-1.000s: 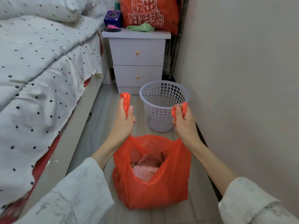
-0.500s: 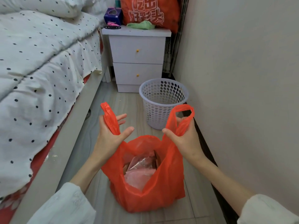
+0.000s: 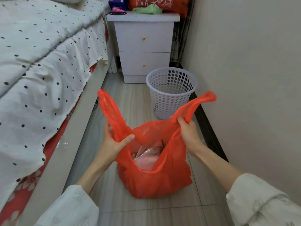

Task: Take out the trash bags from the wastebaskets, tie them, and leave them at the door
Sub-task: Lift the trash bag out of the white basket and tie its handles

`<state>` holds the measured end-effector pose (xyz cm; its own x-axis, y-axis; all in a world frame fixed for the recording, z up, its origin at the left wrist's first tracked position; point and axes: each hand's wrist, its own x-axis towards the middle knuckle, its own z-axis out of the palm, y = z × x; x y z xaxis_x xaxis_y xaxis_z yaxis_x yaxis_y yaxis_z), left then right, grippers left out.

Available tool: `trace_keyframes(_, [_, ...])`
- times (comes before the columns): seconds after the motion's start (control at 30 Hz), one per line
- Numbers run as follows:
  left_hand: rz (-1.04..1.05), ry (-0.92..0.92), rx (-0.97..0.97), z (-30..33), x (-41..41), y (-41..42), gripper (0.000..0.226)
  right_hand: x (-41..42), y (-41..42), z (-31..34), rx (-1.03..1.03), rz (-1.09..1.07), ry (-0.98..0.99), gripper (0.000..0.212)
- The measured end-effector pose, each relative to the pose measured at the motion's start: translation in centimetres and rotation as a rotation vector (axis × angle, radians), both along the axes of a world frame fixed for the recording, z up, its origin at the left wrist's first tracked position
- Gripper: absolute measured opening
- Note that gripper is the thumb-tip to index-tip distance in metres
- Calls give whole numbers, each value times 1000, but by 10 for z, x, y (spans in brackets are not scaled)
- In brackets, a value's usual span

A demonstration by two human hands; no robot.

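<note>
A bed (image 3: 40, 66) with a white black-dotted duvet fills the left half of the frame, its pale side rail running down toward the lower left. A plain wall (image 3: 252, 79) takes up the right side. At the top centre stands a white two-drawer nightstand (image 3: 143, 44), with a green cloth (image 3: 148, 10), a purple box (image 3: 116, 3) and an orange printed bag (image 3: 159, 2) on top of it. Just below and to the right of the nightstand, an unlined, perforated white wastebasket (image 3: 171, 92) stands upright on the tiled floor (image 3: 130, 98), near the wall.

In the lower centre, an orange trash bag (image 3: 156, 180) sits on the floor, out of the wastebasket and not yet tied; its mouth gapes open, showing crumpled pinkish plastic waste (image 3: 147, 157) inside. The bag's two handle loops stick up and outward, one toward the bed, the other toward the wall. The left hand (image 3: 114, 141) grips the base of the left loop, thumb pressed across the plastic. The right hand (image 3: 187, 129) grips the base of the right loop, fingers curled round it. Both arms wear pale sleeves (image 3: 260, 201) at the bottom corners.
</note>
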<state>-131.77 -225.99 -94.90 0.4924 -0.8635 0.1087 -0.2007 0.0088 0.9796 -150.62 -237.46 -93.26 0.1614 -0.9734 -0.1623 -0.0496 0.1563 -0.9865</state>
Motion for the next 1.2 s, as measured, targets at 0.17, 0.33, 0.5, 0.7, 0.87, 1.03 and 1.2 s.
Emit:
trace_keyframes(0.17, [-115, -38, 125, -6, -6, -13, 66, 4, 1, 2, 211, 121, -309, 53])
trace_keyframes(0.33, [-96, -33, 37, -2, -15, -38, 23, 8, 6, 1, 199, 88, -294, 45])
trace_keyframes(0.5, [57, 408, -125, -2, -9, -41, 34, -9, -7, 3, 341, 118, -272, 42])
trace_keyframes(0.7, [75, 631, -233, 15, -3, -41, 38, -34, -29, 3, 602, 246, -205, 20])
trace_keyframes(0.87, [135, 674, -209, 7, -2, -44, 39, -33, -32, 0, 530, 182, -271, 22])
trace_keyframes(1.03, [102, 357, 108, -13, 0, -51, 36, -14, -31, 0, 385, 85, -332, 36])
trace_keyframes(1.2, [8, 399, 71, -19, 7, -46, 5, -18, -31, -8, 268, 46, -350, 40])
